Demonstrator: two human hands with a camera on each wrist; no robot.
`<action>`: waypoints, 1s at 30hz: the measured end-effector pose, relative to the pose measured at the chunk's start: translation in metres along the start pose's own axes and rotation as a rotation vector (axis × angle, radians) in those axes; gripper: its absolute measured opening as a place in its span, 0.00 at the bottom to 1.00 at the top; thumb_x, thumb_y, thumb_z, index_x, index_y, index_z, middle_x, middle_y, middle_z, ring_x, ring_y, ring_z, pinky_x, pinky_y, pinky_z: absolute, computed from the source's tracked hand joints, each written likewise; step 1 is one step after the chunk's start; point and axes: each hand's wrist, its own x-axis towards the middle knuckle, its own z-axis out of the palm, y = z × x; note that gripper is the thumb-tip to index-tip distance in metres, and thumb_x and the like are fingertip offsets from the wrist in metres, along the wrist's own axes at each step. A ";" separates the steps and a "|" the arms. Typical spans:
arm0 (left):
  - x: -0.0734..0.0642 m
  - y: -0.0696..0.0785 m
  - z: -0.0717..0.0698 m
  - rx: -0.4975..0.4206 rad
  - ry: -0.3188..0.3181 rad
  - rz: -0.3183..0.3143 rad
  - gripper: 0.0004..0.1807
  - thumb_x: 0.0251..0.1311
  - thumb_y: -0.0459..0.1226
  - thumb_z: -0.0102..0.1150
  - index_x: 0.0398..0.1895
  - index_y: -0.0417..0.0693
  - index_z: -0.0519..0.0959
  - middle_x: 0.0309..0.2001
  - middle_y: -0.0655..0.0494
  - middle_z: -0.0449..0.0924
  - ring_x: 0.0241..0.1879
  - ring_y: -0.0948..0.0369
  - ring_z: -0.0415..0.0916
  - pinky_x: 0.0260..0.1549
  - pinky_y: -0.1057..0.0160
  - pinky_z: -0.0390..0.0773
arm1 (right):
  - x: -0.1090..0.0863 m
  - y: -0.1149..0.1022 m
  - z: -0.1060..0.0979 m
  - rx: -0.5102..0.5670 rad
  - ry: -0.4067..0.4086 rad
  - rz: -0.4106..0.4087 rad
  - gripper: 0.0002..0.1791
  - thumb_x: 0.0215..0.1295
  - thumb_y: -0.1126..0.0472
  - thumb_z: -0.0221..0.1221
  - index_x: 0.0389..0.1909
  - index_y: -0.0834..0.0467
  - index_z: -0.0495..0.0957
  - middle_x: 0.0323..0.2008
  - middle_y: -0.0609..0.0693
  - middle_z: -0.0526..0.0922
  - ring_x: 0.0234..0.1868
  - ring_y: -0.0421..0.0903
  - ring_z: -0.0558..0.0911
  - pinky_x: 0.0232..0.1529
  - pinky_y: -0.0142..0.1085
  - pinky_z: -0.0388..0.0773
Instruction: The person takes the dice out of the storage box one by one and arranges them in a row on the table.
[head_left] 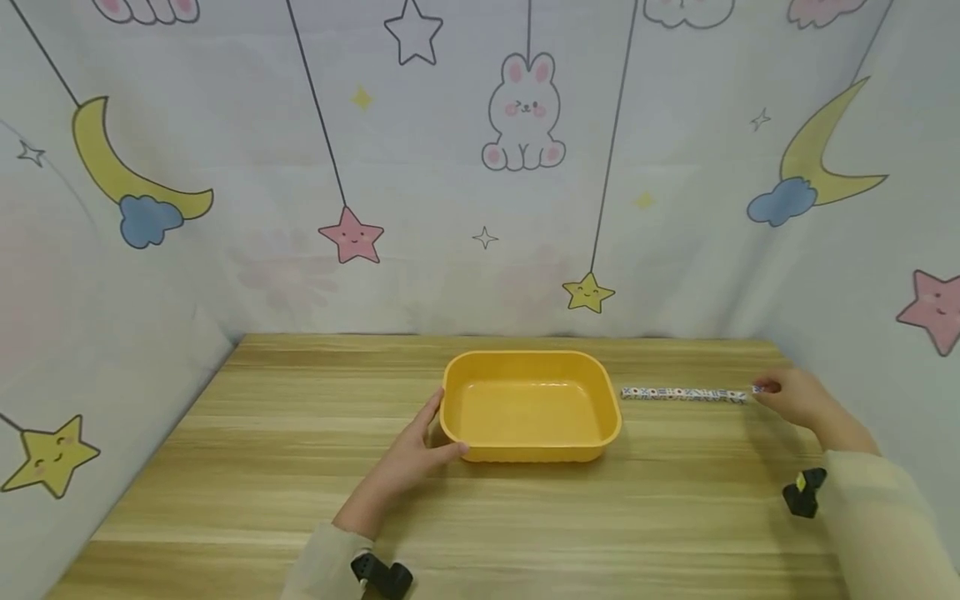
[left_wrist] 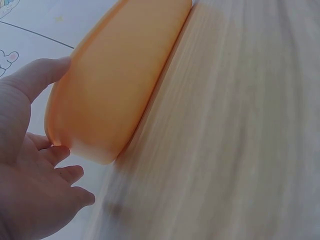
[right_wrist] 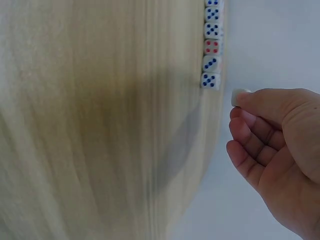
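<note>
A yellow plastic basin (head_left: pixel 534 454) stands on the wooden table with bare inner walls. My left hand (head_left: pixel 408 458) holds its front left corner, thumb at the front rim and fingers along the left side. In the left wrist view, the thumb touches the basin's (left_wrist: pixel 120 75) rim and the lower fingers spread loosely below. To the right of the basin runs a straight row of white dice (head_left: pixel 682 395), with blue and red pips in the right wrist view. At the row's right end my right hand (head_left: pixel 798 402) pinches a single die (right_wrist: pixel 236 97) between thumb and forefinger, a small gap from the last die.
The wooden table (head_left: pixel 262 450) reaches back to a pale cloth wall (head_left: pixel 450 283) printed with stars, moons and a rabbit. Similar cloth rises at the left and right sides. A black wrist camera (head_left: pixel 382 575) sits on the left sleeve, another (head_left: pixel 804 493) by the right.
</note>
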 end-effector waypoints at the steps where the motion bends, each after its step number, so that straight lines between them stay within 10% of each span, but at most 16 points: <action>1: 0.000 0.000 0.000 0.000 0.001 0.000 0.53 0.55 0.43 0.69 0.78 0.54 0.45 0.77 0.51 0.42 0.75 0.47 0.36 0.70 0.39 0.41 | 0.001 0.002 0.001 -0.001 0.001 0.003 0.18 0.65 0.66 0.55 0.46 0.80 0.74 0.38 0.72 0.79 0.40 0.68 0.78 0.38 0.56 0.78; 30: -0.004 0.001 0.005 -0.013 -0.004 -0.001 0.53 0.55 0.43 0.70 0.78 0.55 0.46 0.77 0.51 0.44 0.75 0.47 0.37 0.70 0.39 0.42 | -0.002 0.018 0.020 -0.047 0.039 0.018 0.12 0.60 0.66 0.58 0.36 0.75 0.78 0.28 0.62 0.81 0.32 0.60 0.79 0.35 0.53 0.75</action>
